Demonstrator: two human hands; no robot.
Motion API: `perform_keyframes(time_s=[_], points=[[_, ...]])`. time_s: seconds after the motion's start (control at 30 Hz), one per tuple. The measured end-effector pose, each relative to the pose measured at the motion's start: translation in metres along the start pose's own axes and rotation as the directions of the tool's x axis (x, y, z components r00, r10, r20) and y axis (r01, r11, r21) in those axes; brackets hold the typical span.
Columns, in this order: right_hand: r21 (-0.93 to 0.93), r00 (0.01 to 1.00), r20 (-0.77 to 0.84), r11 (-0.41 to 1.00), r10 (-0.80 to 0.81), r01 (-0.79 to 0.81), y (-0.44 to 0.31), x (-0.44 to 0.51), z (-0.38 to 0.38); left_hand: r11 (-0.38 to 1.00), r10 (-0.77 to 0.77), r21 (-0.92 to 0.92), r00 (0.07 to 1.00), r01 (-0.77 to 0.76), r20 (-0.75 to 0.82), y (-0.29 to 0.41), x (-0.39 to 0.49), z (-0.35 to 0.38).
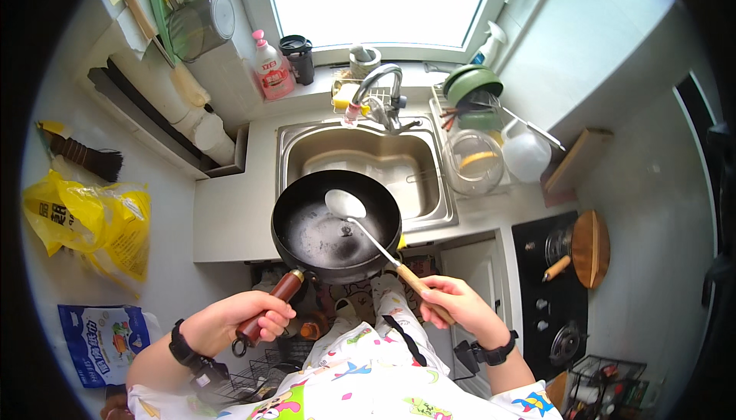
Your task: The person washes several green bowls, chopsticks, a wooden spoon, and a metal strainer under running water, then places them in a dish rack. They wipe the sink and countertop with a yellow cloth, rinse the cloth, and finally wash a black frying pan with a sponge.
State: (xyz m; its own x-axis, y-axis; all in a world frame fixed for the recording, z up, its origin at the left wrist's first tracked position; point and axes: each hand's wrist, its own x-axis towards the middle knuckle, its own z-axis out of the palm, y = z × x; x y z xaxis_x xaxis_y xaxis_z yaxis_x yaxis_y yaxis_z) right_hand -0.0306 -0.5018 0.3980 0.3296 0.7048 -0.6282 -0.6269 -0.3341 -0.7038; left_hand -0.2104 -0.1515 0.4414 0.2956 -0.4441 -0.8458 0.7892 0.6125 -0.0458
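Note:
My left hand (261, 316) grips the reddish-brown wooden handle (279, 296) of a black wok (305, 230). The wok is held up in front of me, over the counter's front edge and the near left part of the sink. In my right hand (460, 308) is the light wooden handle (422, 290) of a metal ladle (345, 204). Its silvery bowl hangs over the inside of the wok; whether it touches the wok cannot be told. Dark patches show on the wok's inner bottom. Behind it lies the stainless steel sink (428, 158), under a chrome faucet (397, 104).
Right of the sink are a glass bowl (472, 161), green bowls (474, 84) and a white jug (526, 150). A black gas cooktop (540, 299) with a wooden lid (590, 247) is farther right. A pink pump bottle (273, 72) stands by the window. Yellow plastic bags (98, 219) hang left.

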Motion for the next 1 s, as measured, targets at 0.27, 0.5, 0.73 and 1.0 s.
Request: perform_keyframes(time_s=[0.27,0.5,0.73,1.0], points=[[0.021,0.991,0.127,0.999,0.046,-0.049,-0.062,0.141,-0.052,0.958,0.121,-0.267,0.991,-0.1,0.063,0.091,0.102,0.008],[0.054,0.978,0.033,0.976,0.208,-0.209,-0.077,0.246,-0.054,0.945,0.306,-0.092,0.947,-0.315,-0.1,0.141,0.187,-0.025],[0.193,0.93,0.124,0.911,0.345,-0.364,-0.038,0.317,-0.026,0.975,0.222,0.036,0.974,-0.22,-0.054,0.163,0.218,-0.099],[0.253,0.865,0.191,0.828,0.463,-0.5,0.02,0.36,0.037,0.903,0.212,0.409,0.964,-0.129,-0.163,0.183,0.222,-0.165]])
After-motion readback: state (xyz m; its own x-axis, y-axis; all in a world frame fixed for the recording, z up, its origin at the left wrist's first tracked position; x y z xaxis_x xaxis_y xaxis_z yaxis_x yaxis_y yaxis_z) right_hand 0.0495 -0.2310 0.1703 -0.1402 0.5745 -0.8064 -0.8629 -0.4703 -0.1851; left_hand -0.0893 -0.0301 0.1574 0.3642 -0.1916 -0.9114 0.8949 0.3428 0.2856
